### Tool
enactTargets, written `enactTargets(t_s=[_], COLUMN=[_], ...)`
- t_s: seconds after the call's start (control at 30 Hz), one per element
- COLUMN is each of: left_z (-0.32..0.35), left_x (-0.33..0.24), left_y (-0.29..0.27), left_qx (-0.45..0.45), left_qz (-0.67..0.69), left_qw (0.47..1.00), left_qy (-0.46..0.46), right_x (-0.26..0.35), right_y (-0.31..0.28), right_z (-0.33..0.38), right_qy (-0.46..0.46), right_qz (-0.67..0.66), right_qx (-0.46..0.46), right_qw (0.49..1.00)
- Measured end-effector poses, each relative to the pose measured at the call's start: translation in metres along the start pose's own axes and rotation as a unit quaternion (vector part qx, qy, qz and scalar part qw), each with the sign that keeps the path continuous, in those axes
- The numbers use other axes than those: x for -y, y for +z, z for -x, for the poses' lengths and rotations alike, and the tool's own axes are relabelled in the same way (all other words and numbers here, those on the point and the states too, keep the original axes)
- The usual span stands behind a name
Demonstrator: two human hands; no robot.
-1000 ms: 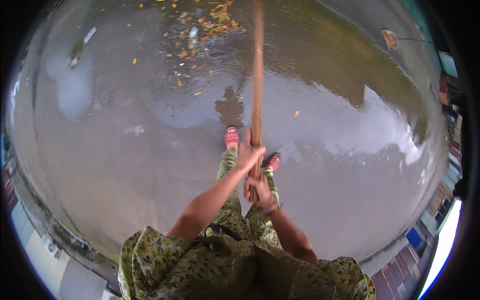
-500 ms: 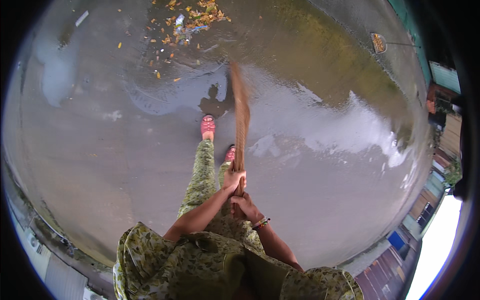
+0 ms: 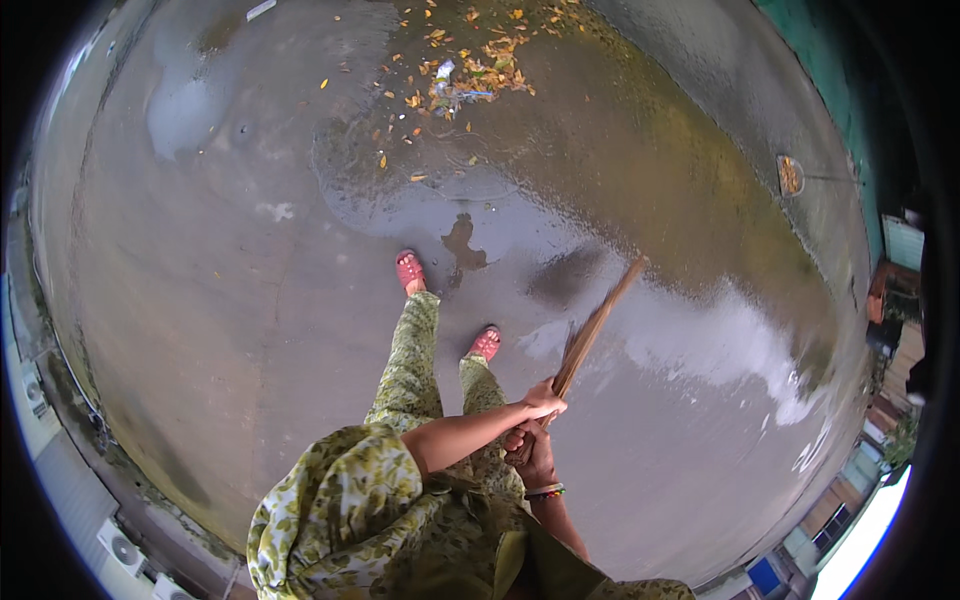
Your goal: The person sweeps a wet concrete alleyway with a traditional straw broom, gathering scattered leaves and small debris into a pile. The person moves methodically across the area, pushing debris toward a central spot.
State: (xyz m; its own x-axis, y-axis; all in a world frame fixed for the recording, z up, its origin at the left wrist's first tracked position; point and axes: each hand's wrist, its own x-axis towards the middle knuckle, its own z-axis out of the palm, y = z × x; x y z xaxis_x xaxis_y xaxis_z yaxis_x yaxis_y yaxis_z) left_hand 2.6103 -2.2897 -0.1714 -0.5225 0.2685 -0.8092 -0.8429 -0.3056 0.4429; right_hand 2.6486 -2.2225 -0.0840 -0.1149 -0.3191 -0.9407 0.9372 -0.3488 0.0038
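Observation:
Both my hands grip a brown stick broom made of long thin bristles. My left hand wraps round it higher up, and my right hand, below a wrist with beaded bracelets, closes round its near end. The broom slants forward and to the right, its tip over the wet ground. Ahead of my feet lies a scatter of yellow-brown leaves, with a crumpled piece of whitish-blue litter among them.
A shallow puddle spreads ahead of my red sandals. Greenish wet ground runs along a raised edge on the right. A dustpan holding leaves rests beyond it. Air-conditioner units line the lower left.
The broom has swung from pointing straight ahead to slanting right, both hands moving right with it. My view has shifted, so the leaves appear further right.

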Motion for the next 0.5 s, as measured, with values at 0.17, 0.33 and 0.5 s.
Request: enactTargets(t_s=[0.17, 0.33, 0.5], left_z=[0.028, 0.068, 0.054], left_x=[-0.016, -0.086, -0.202], left_y=[-0.148, -0.388, -0.49], left_qx=[0.022, -0.169, -0.268], left_qz=[0.024, -0.072, -0.131], left_qw=[0.995, 0.982, 0.952], left_qy=[-0.098, 0.044, 0.073], right_x=[-0.053, -0.116, -0.093], right_y=[0.1, 0.312, 0.419], right_z=[-0.075, -0.178, -0.254], right_qy=[0.101, 0.159, 0.127], right_qz=[-0.016, 0.003, 0.016], right_qx=[-0.008, 0.168, 0.251], right_qw=[0.995, 0.973, 0.96])
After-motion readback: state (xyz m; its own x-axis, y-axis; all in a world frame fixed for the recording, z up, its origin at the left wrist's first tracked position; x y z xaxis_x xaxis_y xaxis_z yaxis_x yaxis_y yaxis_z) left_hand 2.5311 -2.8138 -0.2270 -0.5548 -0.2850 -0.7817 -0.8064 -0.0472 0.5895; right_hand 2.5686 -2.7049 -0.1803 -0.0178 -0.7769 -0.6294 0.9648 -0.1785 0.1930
